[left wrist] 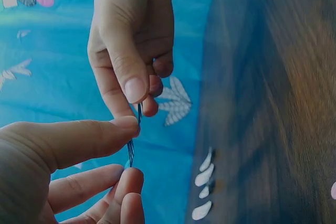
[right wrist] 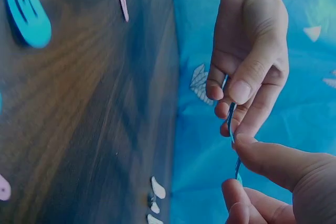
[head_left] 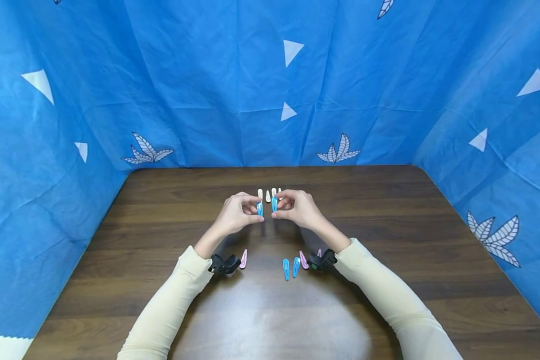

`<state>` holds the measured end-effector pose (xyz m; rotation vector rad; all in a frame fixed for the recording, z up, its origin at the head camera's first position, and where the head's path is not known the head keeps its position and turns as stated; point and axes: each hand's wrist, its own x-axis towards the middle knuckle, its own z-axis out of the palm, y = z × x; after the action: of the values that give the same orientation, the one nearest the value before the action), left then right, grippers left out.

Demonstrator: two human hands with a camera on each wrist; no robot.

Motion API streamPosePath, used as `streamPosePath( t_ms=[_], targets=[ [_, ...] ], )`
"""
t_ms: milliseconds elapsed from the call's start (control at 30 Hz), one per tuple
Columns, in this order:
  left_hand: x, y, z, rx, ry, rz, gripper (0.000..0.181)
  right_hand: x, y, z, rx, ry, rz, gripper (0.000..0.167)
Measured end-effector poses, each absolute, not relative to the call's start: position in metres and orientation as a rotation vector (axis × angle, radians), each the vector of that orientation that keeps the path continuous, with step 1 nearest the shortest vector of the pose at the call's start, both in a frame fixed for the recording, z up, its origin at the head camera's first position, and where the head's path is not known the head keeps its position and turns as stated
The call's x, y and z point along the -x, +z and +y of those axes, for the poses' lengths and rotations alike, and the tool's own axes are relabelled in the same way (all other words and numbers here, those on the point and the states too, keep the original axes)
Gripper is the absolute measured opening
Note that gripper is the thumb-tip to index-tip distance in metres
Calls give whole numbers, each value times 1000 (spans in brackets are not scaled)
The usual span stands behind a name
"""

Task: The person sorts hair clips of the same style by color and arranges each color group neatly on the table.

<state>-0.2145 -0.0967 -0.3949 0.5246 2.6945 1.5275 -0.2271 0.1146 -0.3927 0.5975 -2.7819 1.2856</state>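
My left hand [head_left: 236, 214] pinches a blue snap hair clip [head_left: 260, 209] upright between thumb and fingers, above the table. Facing it, my right hand [head_left: 300, 209] pinches another blue snap hair clip [head_left: 274, 204] in the same way, with a small gap between the two in the head view. From the left wrist camera the left thumb [left wrist: 89, 140] shows near, and the clips look edge-on and thin. Just beyond the hands lie several white hair clips [head_left: 268, 196] in a row, also seen as pale drops [left wrist: 205, 174] in the left wrist view.
Nearer me on the wooden table [head_left: 162, 240] lie two blue clips [head_left: 286, 269] side by side. A pink clip [head_left: 244, 259] lies by the left wrist's black camera [head_left: 225, 264]; another pink clip [head_left: 303, 260] lies close to the right wrist's camera [head_left: 323, 260]. Blue patterned cloth [head_left: 270, 90] surrounds the table.
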Motion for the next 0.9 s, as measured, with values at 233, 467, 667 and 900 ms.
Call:
streamPosePath(
  t_ms=[233,467,667,900],
  targets=[
    [234,-411,-94,-446,1484,2698,47,246,-403,108,-483,1330,-2879,46],
    [247,-429,-96,-456,1388,2740,45,258,-418,105,-450,1309,-2951,44],
    [252,-442,-98,-482,1364,2745,44,262,-427,102,-423,1314,-3006,41],
    [256,-452,-97,-559,1363,2764,45,266,-430,99,-436,1275,-3051,42]
  ],
)
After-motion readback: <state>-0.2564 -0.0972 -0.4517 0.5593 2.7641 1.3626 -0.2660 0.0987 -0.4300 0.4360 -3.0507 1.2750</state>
